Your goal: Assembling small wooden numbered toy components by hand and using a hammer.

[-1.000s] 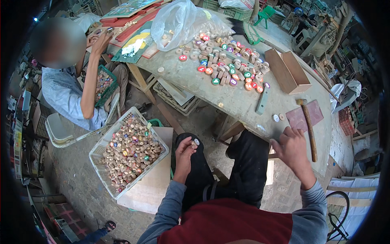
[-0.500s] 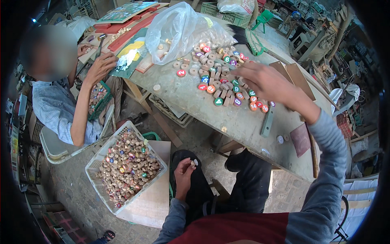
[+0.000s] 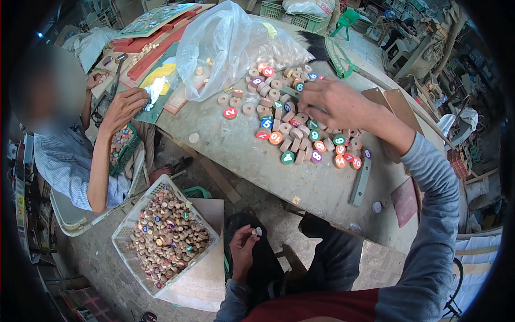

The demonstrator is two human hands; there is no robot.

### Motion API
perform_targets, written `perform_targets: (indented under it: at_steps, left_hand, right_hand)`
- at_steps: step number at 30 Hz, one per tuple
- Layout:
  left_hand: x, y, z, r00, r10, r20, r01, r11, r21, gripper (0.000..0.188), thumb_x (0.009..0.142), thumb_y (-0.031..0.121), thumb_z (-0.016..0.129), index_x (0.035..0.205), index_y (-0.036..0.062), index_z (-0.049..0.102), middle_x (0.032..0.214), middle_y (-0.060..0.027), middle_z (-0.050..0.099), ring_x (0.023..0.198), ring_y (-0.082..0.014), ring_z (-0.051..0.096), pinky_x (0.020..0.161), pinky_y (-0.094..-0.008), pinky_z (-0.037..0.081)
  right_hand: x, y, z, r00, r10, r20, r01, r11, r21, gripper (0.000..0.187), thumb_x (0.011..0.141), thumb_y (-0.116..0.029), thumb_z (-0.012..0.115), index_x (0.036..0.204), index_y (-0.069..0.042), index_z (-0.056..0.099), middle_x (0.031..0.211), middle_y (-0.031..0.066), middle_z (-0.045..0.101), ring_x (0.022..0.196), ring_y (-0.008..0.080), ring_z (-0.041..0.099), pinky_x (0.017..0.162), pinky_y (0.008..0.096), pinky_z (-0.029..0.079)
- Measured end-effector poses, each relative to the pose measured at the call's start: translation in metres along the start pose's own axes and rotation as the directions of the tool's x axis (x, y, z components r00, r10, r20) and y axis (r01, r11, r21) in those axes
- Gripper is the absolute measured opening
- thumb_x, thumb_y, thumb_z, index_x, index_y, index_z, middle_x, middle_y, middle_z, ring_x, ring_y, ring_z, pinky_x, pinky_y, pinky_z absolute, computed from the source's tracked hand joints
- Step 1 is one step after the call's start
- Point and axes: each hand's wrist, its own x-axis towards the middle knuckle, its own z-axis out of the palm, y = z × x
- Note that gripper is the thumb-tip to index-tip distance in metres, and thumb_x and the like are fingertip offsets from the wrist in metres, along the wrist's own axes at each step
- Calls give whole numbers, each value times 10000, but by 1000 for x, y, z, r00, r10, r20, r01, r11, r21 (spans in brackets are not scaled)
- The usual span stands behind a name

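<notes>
My left hand (image 3: 242, 250) is closed above my left thigh, pinching a small wooden disc (image 3: 257, 231) with a pale face. Over the table, my right hand (image 3: 341, 104) reaches into a loose heap of round wooden discs. Its fingers are bent downward and apart, close to the pieces; the fingertips partly hide what lies beneath. Many discs are plain wood, like the bare disc (image 3: 248, 109) left of the hand. Others have coloured numbered faces, among them a red disc (image 3: 230, 112), a green disc (image 3: 288, 157) and a purple disc (image 3: 316, 156).
A white plastic crate (image 3: 119, 241) full of small discs stands low on my left. Another person (image 3: 80, 166) sits at the table's left end, one hand near a white cloth. A clear plastic bag (image 3: 214, 51), a green metal bar (image 3: 360, 182) and a maroon sheet (image 3: 405, 201) lie on the tabletop.
My right hand has lowered slightly and its fingers have bent down toward the discs. The left hand still pinches its disc. The whole view has shifted a little.
</notes>
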Motion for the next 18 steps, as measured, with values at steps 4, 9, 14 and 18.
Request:
perform_targets:
  at_steps: [4,9,14,18]
  left_hand:
    - [2,-1,4,1000,-2,11,2,1000,2,324,909,-30,592,1231,-17,560,1061,-90,653,924,-157,641,858,-302,529]
    - [2,4,7,1000,-15,-13,15,1000,1,331,908,-39,585,1236,-16,553,1060,-88,652,931,-154,641,860,-300,529]
    - [1,4,7,1000,-14,-9,14,1000,11,344,906,-40,587,1246,-14,542,1065,-90,648,929,-157,642,853,-298,531]
    - [2,5,9,1000,-21,-9,21,1000,12,347,906,-36,591,1249,-14,540,1066,-90,648,928,-160,644,851,-298,532]
  right_hand:
    - [34,6,10,994,23,-108,-5,986,168,221,818,-42,561,1033,-25,610,960,160,632,961,361,610,840,468,489]
    - [53,17,22,997,-5,-71,18,983,182,384,788,24,530,1161,-57,578,937,144,613,996,325,578,879,439,455]
    - [45,21,14,992,126,-19,-112,935,337,311,798,32,512,1102,-11,560,935,137,633,894,297,610,809,413,480]
    - [40,26,13,968,190,-163,-110,908,405,151,842,-57,562,982,-2,574,829,172,634,786,322,626,717,408,486]
